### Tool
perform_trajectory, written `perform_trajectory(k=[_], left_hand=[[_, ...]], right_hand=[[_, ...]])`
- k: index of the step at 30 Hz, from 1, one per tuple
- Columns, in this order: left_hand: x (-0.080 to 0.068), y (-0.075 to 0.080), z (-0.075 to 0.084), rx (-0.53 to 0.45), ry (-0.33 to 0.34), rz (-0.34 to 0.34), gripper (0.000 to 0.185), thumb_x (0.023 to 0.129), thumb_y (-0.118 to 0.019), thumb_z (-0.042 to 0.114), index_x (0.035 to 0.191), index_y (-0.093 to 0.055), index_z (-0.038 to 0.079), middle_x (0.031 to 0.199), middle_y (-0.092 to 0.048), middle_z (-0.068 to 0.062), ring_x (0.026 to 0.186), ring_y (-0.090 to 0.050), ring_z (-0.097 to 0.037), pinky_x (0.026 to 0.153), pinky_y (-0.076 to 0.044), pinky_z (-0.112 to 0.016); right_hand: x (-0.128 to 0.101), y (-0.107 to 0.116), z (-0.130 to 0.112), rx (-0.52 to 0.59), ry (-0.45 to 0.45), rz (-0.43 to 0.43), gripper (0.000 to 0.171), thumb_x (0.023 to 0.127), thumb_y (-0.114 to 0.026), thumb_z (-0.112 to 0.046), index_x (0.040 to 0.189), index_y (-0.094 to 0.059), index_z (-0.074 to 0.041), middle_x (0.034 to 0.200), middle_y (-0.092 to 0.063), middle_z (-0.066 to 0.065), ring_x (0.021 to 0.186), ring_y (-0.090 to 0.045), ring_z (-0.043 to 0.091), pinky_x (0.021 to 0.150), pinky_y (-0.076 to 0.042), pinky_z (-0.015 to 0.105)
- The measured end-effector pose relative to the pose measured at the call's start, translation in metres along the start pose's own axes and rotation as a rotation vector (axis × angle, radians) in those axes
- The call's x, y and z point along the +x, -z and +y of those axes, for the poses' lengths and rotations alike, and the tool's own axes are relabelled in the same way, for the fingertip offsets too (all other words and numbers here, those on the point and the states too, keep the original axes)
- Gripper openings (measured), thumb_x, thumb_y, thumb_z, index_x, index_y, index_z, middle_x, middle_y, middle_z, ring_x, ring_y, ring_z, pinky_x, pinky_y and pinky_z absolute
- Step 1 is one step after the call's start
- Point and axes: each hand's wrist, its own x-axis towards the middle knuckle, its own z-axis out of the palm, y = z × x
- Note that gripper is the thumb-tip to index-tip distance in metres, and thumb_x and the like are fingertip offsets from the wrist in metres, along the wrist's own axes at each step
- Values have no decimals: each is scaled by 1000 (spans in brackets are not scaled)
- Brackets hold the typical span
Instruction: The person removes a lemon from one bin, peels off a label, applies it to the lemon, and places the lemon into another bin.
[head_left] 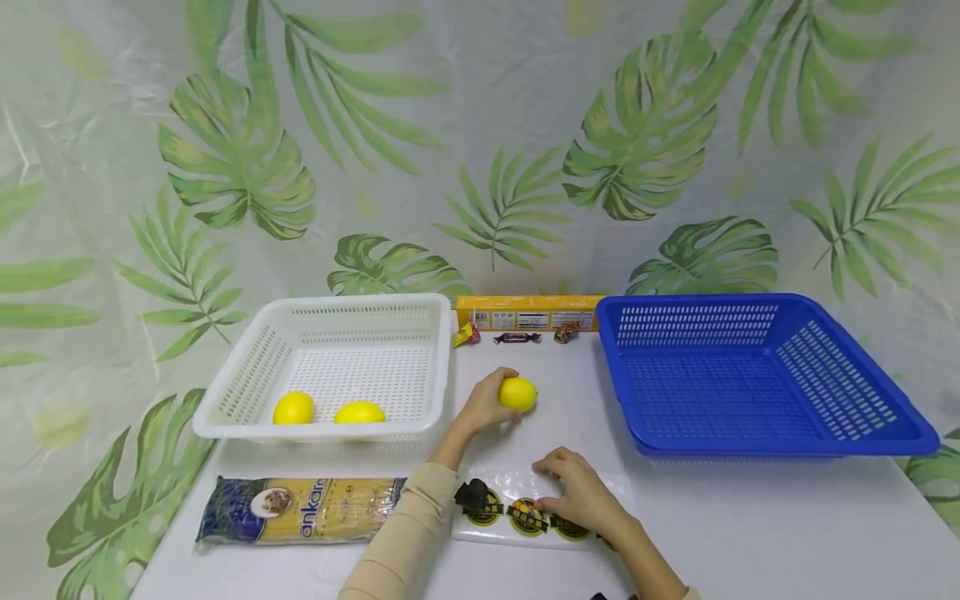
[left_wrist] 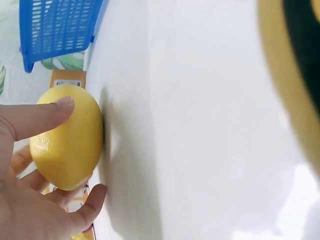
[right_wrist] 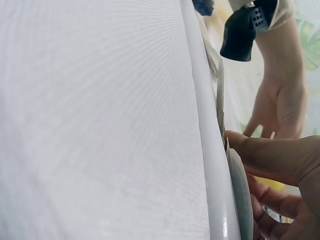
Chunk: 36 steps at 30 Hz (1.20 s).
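My left hand [head_left: 483, 404] grips a yellow lemon [head_left: 519, 394] over the middle of the white table. In the left wrist view the thumb lies across the near side of the lemon [left_wrist: 75, 145], with fingers behind and below it. My right hand [head_left: 588, 500] is over a flat white plastic packet [head_left: 504, 477] with round black-and-gold labels, near the front. Its thumb and fingers are apart and loosely bent. From the right wrist view I cannot tell how firmly the fingers of the right hand [right_wrist: 295, 165] touch the packet.
At left, a white basket [head_left: 333, 431] holds two lemons [head_left: 293, 408]. A pasta packet [head_left: 300, 510] lies before it. A blue basket [head_left: 750, 447] stands right. Several wrapped candies [head_left: 517, 337] line up before a long yellow box [head_left: 528, 312] at the back.
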Motion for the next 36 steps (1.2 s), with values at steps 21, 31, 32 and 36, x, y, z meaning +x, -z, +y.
perform_trajectory(k=[21,31,32,36], left_hand=[[-79,20,46,235,98,91,49,75,-75,11,119,-58,-3,114,-61,-19,107,-56,-35,94,-44,-45],[-126,7,46,400,210,65,43,59,-86,18,97,-72,4,94,-61,-14,89,-53,-30,78,-44,-46],[-128,5,46,403,222,85,43,58,-86,18,96,-72,4,93,-59,-13,88,-51,-29,76,-43,-46],[-130,3,46,410,237,159,39,54,-88,16,88,-72,6,87,-52,-9,81,-48,-25,70,-43,-42]], right_hand=[[-1,-2,1,18,-28,-15,45,67,-84,-16,105,-67,-1,98,-58,3,85,-51,16,76,-47,33],[-3,0,0,27,-38,-12,43,68,-83,-14,105,-66,0,99,-58,5,86,-51,17,77,-46,34],[-3,0,0,28,-36,-12,43,68,-83,-14,105,-66,0,100,-58,5,86,-51,17,76,-46,34],[-1,0,1,26,-25,-9,43,68,-83,-13,105,-66,0,100,-58,5,86,-52,17,77,-46,33]])
